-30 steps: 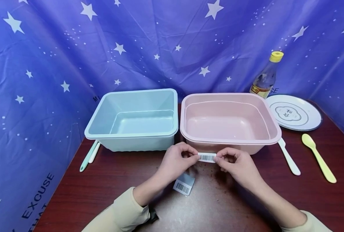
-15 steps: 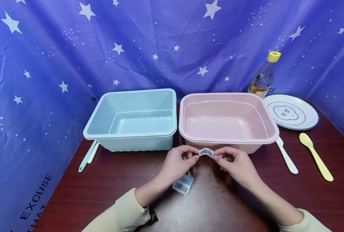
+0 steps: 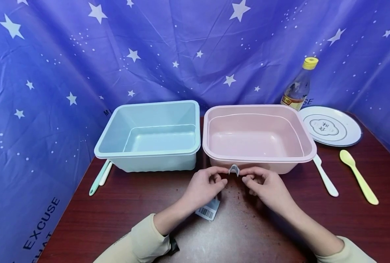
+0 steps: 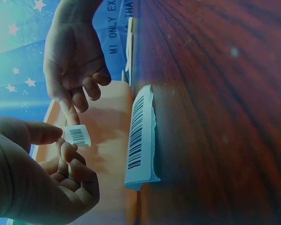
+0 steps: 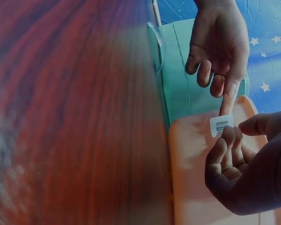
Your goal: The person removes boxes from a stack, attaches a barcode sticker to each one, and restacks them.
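A small white barcode label [image 3: 233, 169] is bent into an arch in front of the pink basin [image 3: 260, 159]. My left hand [image 3: 205, 184] touches one end with its index fingertip. The index finger of my right hand [image 3: 268, 184] touches the opposite end. Both thumbs stand apart from the label, below it, and the other fingers are curled. In the right wrist view the barcode of the label [image 5: 221, 124] faces the camera. Another barcode label piece [image 3: 207, 211] lies on the table by my left wrist, partly hidden by the arm; the left wrist view shows this piece [image 4: 140, 136] with a curled edge.
A light blue basin [image 3: 149, 155] stands left of the pink one, with two handles [image 3: 100, 179] beside it. On the right are a white plate [image 3: 333, 126], a yellow-capped bottle [image 3: 297, 89], a white knife [image 3: 326, 179] and a yellow spoon [image 3: 359, 179].
The label has gone from flat to sharply arched as my hands came together. My thumbs have moved off it, leaving the index fingertips at its ends.
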`<state>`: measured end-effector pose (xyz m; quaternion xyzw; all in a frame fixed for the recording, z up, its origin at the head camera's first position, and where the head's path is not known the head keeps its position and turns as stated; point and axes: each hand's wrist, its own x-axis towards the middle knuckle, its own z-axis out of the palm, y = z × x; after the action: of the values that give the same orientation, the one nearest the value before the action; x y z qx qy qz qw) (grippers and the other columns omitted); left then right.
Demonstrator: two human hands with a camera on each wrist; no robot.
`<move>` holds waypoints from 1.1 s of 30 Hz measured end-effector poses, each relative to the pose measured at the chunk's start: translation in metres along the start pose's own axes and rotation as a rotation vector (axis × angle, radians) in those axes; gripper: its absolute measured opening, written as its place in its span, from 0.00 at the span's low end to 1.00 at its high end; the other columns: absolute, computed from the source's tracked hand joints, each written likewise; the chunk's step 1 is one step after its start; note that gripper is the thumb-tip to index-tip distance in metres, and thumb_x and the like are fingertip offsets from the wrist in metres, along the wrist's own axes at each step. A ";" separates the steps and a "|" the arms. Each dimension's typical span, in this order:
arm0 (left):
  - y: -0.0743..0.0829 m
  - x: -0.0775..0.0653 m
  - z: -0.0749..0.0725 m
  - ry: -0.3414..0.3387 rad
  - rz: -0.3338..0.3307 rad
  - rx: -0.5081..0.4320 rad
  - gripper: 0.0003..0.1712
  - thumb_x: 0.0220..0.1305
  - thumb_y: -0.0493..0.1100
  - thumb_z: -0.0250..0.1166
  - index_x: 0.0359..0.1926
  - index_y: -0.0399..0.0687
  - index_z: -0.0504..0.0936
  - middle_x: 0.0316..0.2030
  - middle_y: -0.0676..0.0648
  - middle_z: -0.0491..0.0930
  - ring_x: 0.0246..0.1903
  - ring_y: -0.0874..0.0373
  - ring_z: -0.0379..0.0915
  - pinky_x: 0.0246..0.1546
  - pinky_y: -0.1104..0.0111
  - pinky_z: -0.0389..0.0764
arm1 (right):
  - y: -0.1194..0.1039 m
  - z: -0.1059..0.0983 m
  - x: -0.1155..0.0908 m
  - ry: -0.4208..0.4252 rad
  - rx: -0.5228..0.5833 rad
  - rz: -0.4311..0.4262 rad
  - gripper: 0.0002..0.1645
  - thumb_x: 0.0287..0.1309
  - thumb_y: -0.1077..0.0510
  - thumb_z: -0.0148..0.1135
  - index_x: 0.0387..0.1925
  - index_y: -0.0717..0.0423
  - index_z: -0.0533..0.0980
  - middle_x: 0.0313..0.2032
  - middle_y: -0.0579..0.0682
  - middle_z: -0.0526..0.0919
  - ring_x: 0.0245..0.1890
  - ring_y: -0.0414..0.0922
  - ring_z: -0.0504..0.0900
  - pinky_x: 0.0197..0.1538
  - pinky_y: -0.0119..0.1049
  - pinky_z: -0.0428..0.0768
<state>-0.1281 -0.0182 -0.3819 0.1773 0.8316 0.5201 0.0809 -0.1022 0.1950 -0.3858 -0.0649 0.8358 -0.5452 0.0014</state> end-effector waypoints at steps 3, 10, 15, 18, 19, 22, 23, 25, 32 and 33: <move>0.000 -0.001 0.000 -0.025 0.024 0.002 0.16 0.64 0.35 0.66 0.52 0.41 0.85 0.23 0.57 0.72 0.17 0.69 0.65 0.19 0.76 0.66 | 0.000 0.000 0.000 -0.006 0.003 0.009 0.13 0.64 0.63 0.66 0.48 0.65 0.82 0.28 0.47 0.78 0.20 0.40 0.75 0.22 0.33 0.74; -0.001 -0.001 0.002 -0.062 0.050 0.032 0.19 0.64 0.35 0.66 0.56 0.42 0.83 0.24 0.58 0.73 0.18 0.69 0.65 0.19 0.76 0.66 | -0.001 0.000 0.000 -0.010 -0.012 0.014 0.13 0.65 0.62 0.66 0.49 0.64 0.82 0.27 0.46 0.77 0.20 0.39 0.75 0.22 0.33 0.74; -0.002 0.000 0.002 -0.096 0.053 0.025 0.23 0.63 0.35 0.67 0.60 0.43 0.81 0.24 0.57 0.74 0.18 0.69 0.68 0.19 0.75 0.68 | 0.000 0.000 -0.001 -0.011 -0.018 0.004 0.14 0.65 0.62 0.65 0.50 0.64 0.82 0.27 0.46 0.77 0.20 0.39 0.75 0.22 0.33 0.74; -0.003 -0.001 0.002 -0.124 0.045 0.002 0.25 0.63 0.35 0.68 0.63 0.44 0.79 0.25 0.57 0.75 0.17 0.68 0.69 0.18 0.75 0.68 | 0.000 0.000 -0.001 -0.009 -0.019 -0.007 0.15 0.65 0.62 0.65 0.51 0.64 0.82 0.28 0.46 0.77 0.20 0.39 0.75 0.22 0.33 0.74; -0.003 -0.001 0.002 -0.132 0.042 -0.003 0.26 0.63 0.35 0.68 0.63 0.45 0.79 0.25 0.57 0.75 0.17 0.68 0.69 0.18 0.75 0.68 | 0.000 0.000 -0.001 -0.009 -0.021 -0.008 0.15 0.65 0.62 0.65 0.52 0.64 0.82 0.28 0.46 0.77 0.21 0.39 0.75 0.22 0.33 0.74; -0.003 -0.001 0.002 -0.148 0.033 -0.013 0.27 0.64 0.36 0.68 0.64 0.45 0.78 0.26 0.58 0.76 0.17 0.68 0.69 0.18 0.75 0.69 | -0.001 0.000 0.000 -0.007 -0.024 -0.004 0.15 0.65 0.63 0.65 0.52 0.64 0.82 0.28 0.47 0.77 0.21 0.39 0.75 0.22 0.33 0.74; -0.003 -0.001 0.002 -0.152 0.028 -0.013 0.27 0.64 0.36 0.68 0.64 0.45 0.78 0.26 0.58 0.76 0.17 0.68 0.69 0.19 0.75 0.69 | -0.001 0.000 0.000 -0.007 -0.026 -0.001 0.15 0.65 0.63 0.65 0.51 0.64 0.82 0.28 0.47 0.77 0.21 0.39 0.75 0.22 0.33 0.74; -0.002 -0.001 0.003 -0.160 0.023 -0.017 0.27 0.64 0.36 0.68 0.65 0.45 0.78 0.27 0.58 0.76 0.18 0.68 0.70 0.20 0.75 0.70 | -0.002 0.000 0.000 -0.006 -0.030 0.003 0.14 0.65 0.63 0.65 0.51 0.63 0.82 0.27 0.47 0.77 0.21 0.40 0.75 0.22 0.33 0.74; -0.002 -0.001 0.003 -0.172 0.005 -0.017 0.31 0.63 0.36 0.68 0.68 0.45 0.75 0.27 0.58 0.78 0.20 0.67 0.74 0.24 0.74 0.74 | -0.003 0.000 -0.001 0.010 -0.051 -0.001 0.14 0.65 0.63 0.64 0.51 0.63 0.82 0.28 0.47 0.78 0.21 0.39 0.75 0.22 0.33 0.74; -0.002 -0.001 0.003 -0.171 0.007 -0.009 0.31 0.63 0.36 0.68 0.68 0.45 0.74 0.28 0.58 0.79 0.20 0.68 0.73 0.24 0.74 0.74 | -0.003 -0.001 -0.001 0.013 -0.053 0.002 0.15 0.65 0.63 0.64 0.51 0.63 0.82 0.28 0.47 0.78 0.21 0.39 0.75 0.23 0.33 0.74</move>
<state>-0.1264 -0.0170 -0.3847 0.2238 0.8185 0.5072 0.1507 -0.1009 0.1946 -0.3832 -0.0605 0.8499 -0.5235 -0.0052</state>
